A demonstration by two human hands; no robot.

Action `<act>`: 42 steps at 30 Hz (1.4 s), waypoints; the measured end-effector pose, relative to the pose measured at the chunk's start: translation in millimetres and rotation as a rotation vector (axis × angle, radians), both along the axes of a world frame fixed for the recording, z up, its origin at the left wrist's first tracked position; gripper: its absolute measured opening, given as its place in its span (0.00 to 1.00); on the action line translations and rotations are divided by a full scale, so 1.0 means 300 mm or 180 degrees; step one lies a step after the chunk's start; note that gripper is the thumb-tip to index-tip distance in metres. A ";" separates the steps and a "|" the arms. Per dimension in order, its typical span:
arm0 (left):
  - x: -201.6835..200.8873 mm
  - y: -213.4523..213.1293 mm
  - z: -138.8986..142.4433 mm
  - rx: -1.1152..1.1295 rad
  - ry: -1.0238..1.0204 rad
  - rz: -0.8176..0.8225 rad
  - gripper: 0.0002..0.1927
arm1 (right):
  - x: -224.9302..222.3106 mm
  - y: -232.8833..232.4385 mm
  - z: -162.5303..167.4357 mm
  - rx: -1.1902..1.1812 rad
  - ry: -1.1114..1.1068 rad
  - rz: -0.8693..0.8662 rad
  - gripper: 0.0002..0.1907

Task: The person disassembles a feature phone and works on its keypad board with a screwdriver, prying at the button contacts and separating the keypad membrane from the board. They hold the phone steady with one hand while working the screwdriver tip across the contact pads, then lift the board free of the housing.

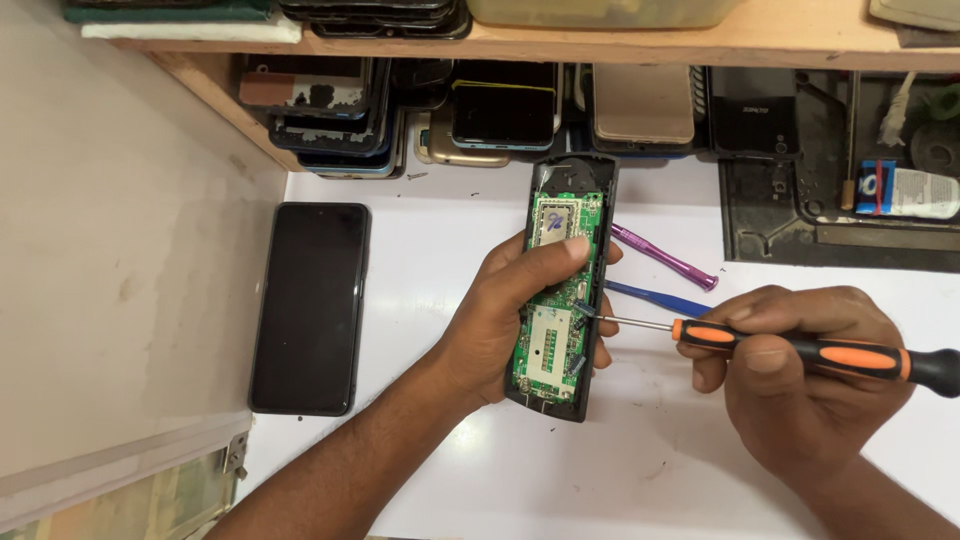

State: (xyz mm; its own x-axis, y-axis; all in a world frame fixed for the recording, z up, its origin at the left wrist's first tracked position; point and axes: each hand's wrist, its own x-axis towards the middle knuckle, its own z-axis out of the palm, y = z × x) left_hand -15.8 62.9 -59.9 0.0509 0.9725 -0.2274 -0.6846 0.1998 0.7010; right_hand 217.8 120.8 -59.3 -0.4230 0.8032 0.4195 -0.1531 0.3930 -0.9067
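Green circuit board (556, 300) in one opened phone (562, 290) — left hand (510, 320) grips it; right hand (800, 370) clasps one screwdriver (800, 350).

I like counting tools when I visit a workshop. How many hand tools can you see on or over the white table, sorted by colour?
Orange and black screwdriver, held in the right hand: 1
Purple tool, lying on the white table: 1
Blue tool, lying beside it: 1
Total: 3
The left hand holds no tool, only the opened phone.
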 end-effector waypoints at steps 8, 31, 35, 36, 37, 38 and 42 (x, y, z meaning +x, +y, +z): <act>0.011 -0.001 0.011 0.0241 0.0051 -0.0048 0.32 | 0.004 0.009 0.007 0.0017 -0.0058 -0.0044 0.15; 0.007 -0.006 0.016 0.0312 0.0238 0.0042 0.30 | -0.003 0.044 -0.043 -0.0544 0.0234 0.0320 0.12; 0.001 -0.012 0.030 0.0200 0.0153 -0.0072 0.28 | -0.015 0.088 -0.090 -0.1736 0.0647 0.0753 0.14; 0.002 -0.014 0.034 0.0144 0.0139 -0.0089 0.27 | -0.021 0.098 -0.101 -0.1947 0.0715 0.0852 0.14; 0.003 -0.016 0.037 0.0088 0.0123 -0.0106 0.27 | -0.026 0.106 -0.110 -0.2158 0.0782 0.0950 0.14; 0.005 -0.017 0.040 0.0129 0.0206 -0.0071 0.27 | -0.029 0.113 -0.116 -0.2282 0.0791 0.1003 0.15; 0.017 -0.014 0.048 0.0159 0.0515 -0.0030 0.26 | -0.033 0.126 -0.120 -0.2476 0.0828 0.1146 0.15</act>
State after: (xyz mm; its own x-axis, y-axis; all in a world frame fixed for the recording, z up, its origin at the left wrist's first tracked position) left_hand -10.7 58.6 -45.4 0.0267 0.9824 -0.1847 -0.5603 0.1677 0.8111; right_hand 207.9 158.5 -95.2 -0.6718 0.7374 -0.0703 -0.3864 -0.4298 -0.8160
